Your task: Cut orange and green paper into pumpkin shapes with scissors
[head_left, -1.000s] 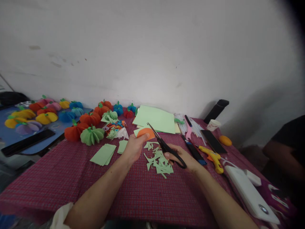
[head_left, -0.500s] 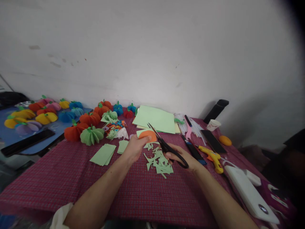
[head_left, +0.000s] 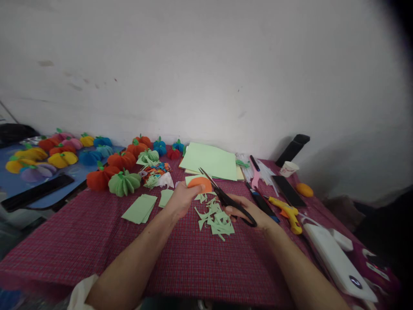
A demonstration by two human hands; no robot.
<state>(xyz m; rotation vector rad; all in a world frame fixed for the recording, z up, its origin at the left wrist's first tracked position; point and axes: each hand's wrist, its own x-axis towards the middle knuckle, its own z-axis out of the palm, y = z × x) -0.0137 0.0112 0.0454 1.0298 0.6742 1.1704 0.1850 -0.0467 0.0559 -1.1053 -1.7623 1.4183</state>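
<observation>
Between the thumb and fingers of my left hand (head_left: 180,199), an orange rounded piece (head_left: 199,184) is pinched against a light green sheet (head_left: 191,178). My right hand (head_left: 247,209) is closed around the black handles of a pair of scissors (head_left: 226,199). Their blades are slightly apart and point up and left, at the right edge of the orange piece. Below them, a heap of green offcuts (head_left: 219,221) lies on the checked tablecloth (head_left: 180,267). Cut green rectangles (head_left: 140,209) are stacked left of my left hand.
Several colourful pumpkin shapes (head_left: 121,160) stand at the left, some on a blue table (head_left: 75,181). Large green sheets (head_left: 209,161) lie by the wall. At the right are a yellow glue gun (head_left: 287,213), a phone (head_left: 288,190), a paper cup (head_left: 288,168) and a white power bank (head_left: 338,260).
The scissors and my right hand have shifted very slightly. My left hand keeps its hold on the orange piece and green sheet, and the things on the table stay in place.
</observation>
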